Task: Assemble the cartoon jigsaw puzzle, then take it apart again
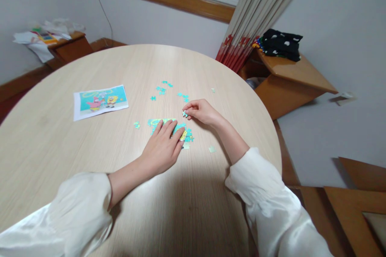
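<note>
My left hand (163, 146) lies flat, fingers stretched out, on a partly joined teal puzzle (157, 122) near the middle of the round wooden table (90, 160). My right hand (201, 111) hovers just right of it, fingers pinched on a small teal puzzle piece (184, 114). Several loose teal pieces (163, 88) are scattered beyond the hands. A printed cartoon reference picture (101, 101) lies to the left.
Loose pieces lie near my right wrist (212, 149) and left of the puzzle (137, 125). A low wooden stand with black dotted cloth (282, 44) sits at the right, by a curtain (253, 20). A cluttered side table (64, 44) is at the far left.
</note>
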`<state>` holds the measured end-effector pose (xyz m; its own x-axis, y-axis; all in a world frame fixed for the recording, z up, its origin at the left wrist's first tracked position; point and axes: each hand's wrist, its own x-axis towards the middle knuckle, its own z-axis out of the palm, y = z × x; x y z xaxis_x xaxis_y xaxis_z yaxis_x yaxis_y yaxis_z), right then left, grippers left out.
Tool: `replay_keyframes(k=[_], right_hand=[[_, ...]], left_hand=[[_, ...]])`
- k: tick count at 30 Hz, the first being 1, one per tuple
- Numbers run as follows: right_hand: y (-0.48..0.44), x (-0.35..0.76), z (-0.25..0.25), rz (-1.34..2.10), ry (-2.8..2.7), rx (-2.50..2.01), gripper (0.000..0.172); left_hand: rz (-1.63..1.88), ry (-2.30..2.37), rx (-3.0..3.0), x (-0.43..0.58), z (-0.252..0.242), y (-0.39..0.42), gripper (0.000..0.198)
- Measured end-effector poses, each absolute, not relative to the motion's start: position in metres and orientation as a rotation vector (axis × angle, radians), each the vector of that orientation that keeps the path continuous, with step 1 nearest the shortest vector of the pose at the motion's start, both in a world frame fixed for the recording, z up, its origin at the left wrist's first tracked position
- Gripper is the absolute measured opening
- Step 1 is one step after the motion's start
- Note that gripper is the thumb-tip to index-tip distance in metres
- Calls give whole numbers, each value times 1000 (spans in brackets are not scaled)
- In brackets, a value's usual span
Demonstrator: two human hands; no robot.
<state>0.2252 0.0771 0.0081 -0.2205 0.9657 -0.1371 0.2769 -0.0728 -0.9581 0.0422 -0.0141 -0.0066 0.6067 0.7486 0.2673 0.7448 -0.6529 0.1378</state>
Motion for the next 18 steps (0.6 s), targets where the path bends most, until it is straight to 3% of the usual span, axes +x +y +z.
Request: replay_keyframes(k=[9,14,18], right_hand=[[74,237,-2,1230,-1621,-1200,15],[71,231,-11,1074,-1575,-1253,18],[66,219,-12,937,-1521,-1250,22]], left_hand=[[779,978,2848,42,7,-24,27],[628,849,2889,50,6,-58,24],[426,1041,2925,51,-2,-77,45]])
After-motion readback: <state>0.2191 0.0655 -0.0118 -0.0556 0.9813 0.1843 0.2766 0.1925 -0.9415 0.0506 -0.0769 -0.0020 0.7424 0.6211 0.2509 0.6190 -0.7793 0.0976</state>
